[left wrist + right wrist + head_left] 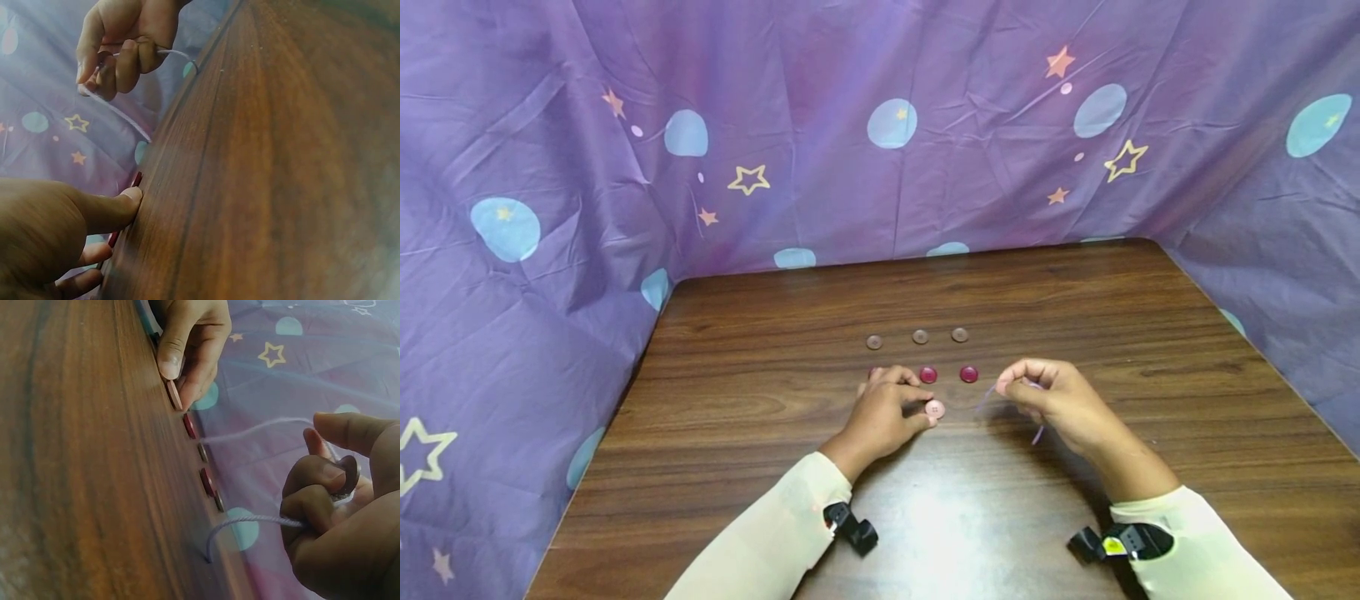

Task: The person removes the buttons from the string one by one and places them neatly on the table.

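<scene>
My left hand [882, 417] pinches a pale pink four-hole button [935, 409] at its edge with thumb and forefinger, low over the table. Its other fingers spread over a dark red button that is mostly hidden. To the right, my right hand [1060, 406] is raised and pinches a thin lilac yarn [256, 427] between thumb and forefinger. One end of the yarn points toward the buttons; another stretch hangs below the palm. In the right wrist view, a dark round disc like a button [350, 473] sits among the curled fingers of that hand, by the yarn.
Two dark red buttons, a left one [928, 375] and a right one [969, 374], lie beyond the pink one. Behind them is a row of three brown buttons [920, 337]. The brown wooden table [760, 333] meets a purple patterned cloth [820, 167] at its back and sides.
</scene>
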Demonstrator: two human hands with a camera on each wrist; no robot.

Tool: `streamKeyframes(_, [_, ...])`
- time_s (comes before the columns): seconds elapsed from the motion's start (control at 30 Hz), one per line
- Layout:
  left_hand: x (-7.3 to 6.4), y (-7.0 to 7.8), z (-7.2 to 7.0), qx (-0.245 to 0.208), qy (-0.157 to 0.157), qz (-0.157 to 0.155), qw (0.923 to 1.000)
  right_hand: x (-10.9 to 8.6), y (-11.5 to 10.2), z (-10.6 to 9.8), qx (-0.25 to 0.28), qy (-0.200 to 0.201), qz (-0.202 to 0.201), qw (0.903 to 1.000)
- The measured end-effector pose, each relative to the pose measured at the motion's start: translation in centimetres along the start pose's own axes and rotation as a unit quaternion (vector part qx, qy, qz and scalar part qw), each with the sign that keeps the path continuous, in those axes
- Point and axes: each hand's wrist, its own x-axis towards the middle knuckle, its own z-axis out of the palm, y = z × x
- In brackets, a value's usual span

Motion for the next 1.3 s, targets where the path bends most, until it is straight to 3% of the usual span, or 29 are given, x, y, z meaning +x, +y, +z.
streamKeyframes(0.13, [-0.07, -0.20, 0.06, -0.005, 0.000, -0.001, 1.0000, 0.03, -0.08, -0.06, -0.011, -0.018, 0.015, 0.9997])
streamKeyframes(0.37, [-0.31, -0.59, 0.14, -0.040, 0.022, -0.015, 0.9988, 0.14, -0.32, -0.12, -0.002, -0.086, 0.046, 0.9952])
streamKeyframes(0.63, [-0.34, -0.63, 0.19, -0.059, 0.045, -0.020, 0.9971, 0.41, 0.10, -0.16, -0.026, -0.109, 0.039, 0.9929])
streamKeyframes(0.7, [-0.29, -0.63, 0.20, -0.065, 0.062, -0.016, 0.9958, 0.48, 0.20, -0.19, -0.032, -0.106, 0.034, 0.9932])
streamKeyframes(0.8, [-0.18, -0.60, 0.11, -0.081, 0.116, -0.003, 0.9899, 0.54, 0.24, -0.21, -0.044, -0.090, 0.025, 0.9947])
streamKeyframes(0.93, [-0.05, -0.43, -0.26, -0.092, 0.201, 0.025, 0.9749, 0.68, 0.17, -0.13, -0.040, -0.062, 0.008, 0.9972])
streamKeyframes(1.03, [0.00, -0.29, -0.53, -0.091, 0.246, 0.048, 0.9638, 0.76, 0.15, -0.01, -0.026, -0.052, -0.004, 0.9983])
streamKeyframes(1.17, [-0.01, -0.23, -0.55, -0.093, 0.278, 0.066, 0.9538, 0.72, 0.09, 0.09, -0.025, -0.042, -0.018, 0.9986])
streamKeyframes(1.3, [-0.11, -0.02, -0.44, -0.092, 0.272, 0.069, 0.9555, 0.68, -0.13, 0.12, -0.031, -0.030, -0.019, 0.9989])
